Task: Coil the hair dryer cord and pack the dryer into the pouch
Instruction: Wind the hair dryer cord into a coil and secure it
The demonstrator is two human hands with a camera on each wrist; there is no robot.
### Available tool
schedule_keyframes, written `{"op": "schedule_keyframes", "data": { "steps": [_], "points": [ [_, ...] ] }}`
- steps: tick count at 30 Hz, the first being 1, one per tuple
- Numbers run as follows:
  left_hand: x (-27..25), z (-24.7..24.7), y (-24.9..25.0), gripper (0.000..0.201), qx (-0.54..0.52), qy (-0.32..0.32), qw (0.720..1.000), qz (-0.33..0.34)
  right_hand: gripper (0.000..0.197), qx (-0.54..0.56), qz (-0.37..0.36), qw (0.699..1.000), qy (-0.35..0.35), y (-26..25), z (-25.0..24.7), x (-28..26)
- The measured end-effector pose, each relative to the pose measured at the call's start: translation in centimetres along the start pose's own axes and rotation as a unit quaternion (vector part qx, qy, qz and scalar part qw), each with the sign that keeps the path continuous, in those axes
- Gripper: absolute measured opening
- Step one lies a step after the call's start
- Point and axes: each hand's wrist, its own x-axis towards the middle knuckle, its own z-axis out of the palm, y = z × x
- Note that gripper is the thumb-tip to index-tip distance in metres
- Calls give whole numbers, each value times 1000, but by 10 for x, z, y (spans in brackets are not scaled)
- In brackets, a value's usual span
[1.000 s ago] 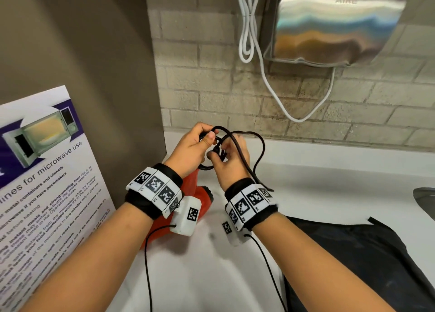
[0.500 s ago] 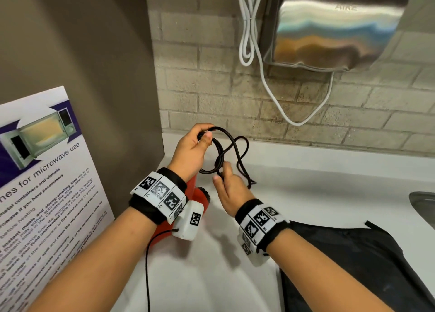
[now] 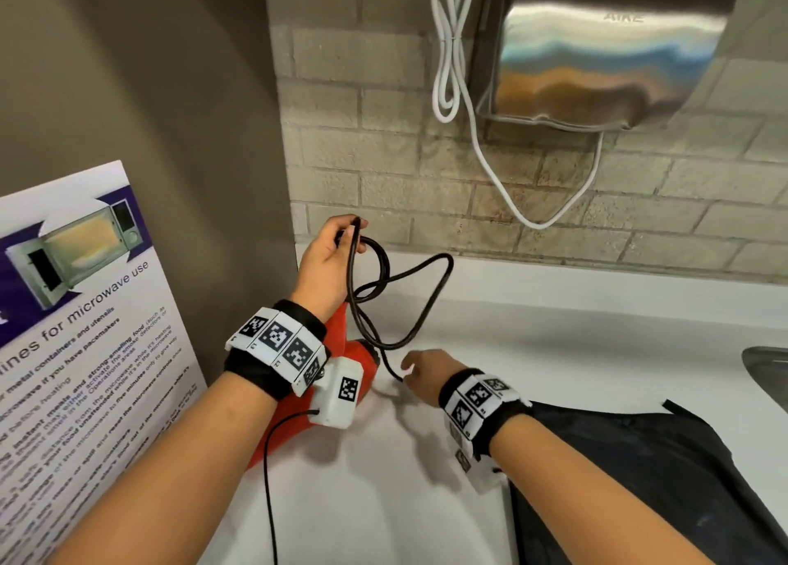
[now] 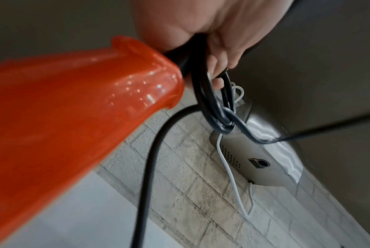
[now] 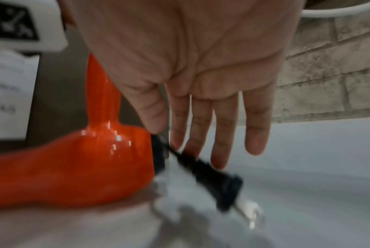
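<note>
From above, the left hand [image 3: 328, 257] holds cord [image 3: 386, 304] loops raised near the surface's back edge; the plug trails down to the right hand [image 3: 426, 375], nearer it, fingers spread, gripping nothing. The left wrist shows fingers [image 4: 217, 67] curled round the loops beside the dryer [image 4: 73, 117]. The right wrist shows the plug [image 5: 213, 177] just under straight fingertips [image 5: 220, 151].

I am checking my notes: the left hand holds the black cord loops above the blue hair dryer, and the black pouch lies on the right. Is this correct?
One detail is wrong: the glossy plastic hair dryer is red-orange, not blue, as the head view shows. The left hand does hold the black cord loops, and the black fabric pouch lies on the right.
</note>
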Motion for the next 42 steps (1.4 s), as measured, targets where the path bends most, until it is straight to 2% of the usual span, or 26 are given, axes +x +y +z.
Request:
{"op": "schedule_keyframes", "data": {
  "steps": [2,4,7,8,10,13,15,17,20,22,24,25,26,28,29,30,32,34,36,37,40,42],
  "points": [
    [-4,1,2,16,35,-3,999,9,41,115,-53,990,55,-14,-14,2],
    [-7,0,3,18,37,-15,999,6,51,228,-131,960,101,-31,-33,0],
    [-10,3,7,17,-17,-45,999,-21,54,374,-208,900,82,-50,-50,-6],
    [-11,3,10,17,-37,-51,998,-30,52,404,-215,887,67,-53,-51,-7],
    [-13,3,13,17,-54,-54,996,-37,44,426,-212,878,46,-54,-48,-6],
    [-13,-1,11,18,-6,-51,998,-22,26,461,-218,860,34,-53,-42,-5],
    [-11,-3,7,18,19,-63,998,-8,27,474,-214,852,56,-54,-40,-3],
    [-11,-3,5,19,6,-79,997,-11,33,489,-191,847,86,-54,-37,1],
    [-12,-2,5,19,-18,-88,996,-19,24,501,-129,850,100,-47,-34,9],
    [-12,-2,8,22,-20,-78,996,-36,26,498,-42,859,109,-33,-33,17],
    [-11,-3,11,25,-36,-72,995,-60,34,550,77,826,97,-10,-30,26],
    [-10,-5,11,27,-49,-72,994,-71,34,547,123,823,92,4,-26,31],
    [-8,-7,12,27,-58,-73,993,-77,33,512,156,840,88,18,-25,35],
    [-7,-10,10,26,-49,-79,993,-75,25,325,182,926,58,36,-21,34],
    [-7,-9,9,24,-41,-85,993,-74,16,219,176,958,57,40,-22,31],
    [-8,-8,9,23,-35,-92,992,-74,7,157,158,972,75,39,-23,28],
    [-8,-6,8,21,-22,-108,991,-70,28,160,79,974,138,37,-23,30],
    [-9,-2,9,21,-11,-120,991,-64,47,193,-54,965,169,23,-26,26],
    [-9,0,9,22,-6,-128,990,-57,49,192,-175,949,177,7,-28,22],
    [-10,1,9,21,-3,-130,990,-52,44,197,-211,941,179,-1,-30,19],
    [-11,1,9,21,-3,-131,991,-42,25,262,-276,904,193,-13,-35,11],
    [-11,0,9,24,-9,-123,991,-45,19,316,-256,896,177,-12,-32,10]
  ]
}}
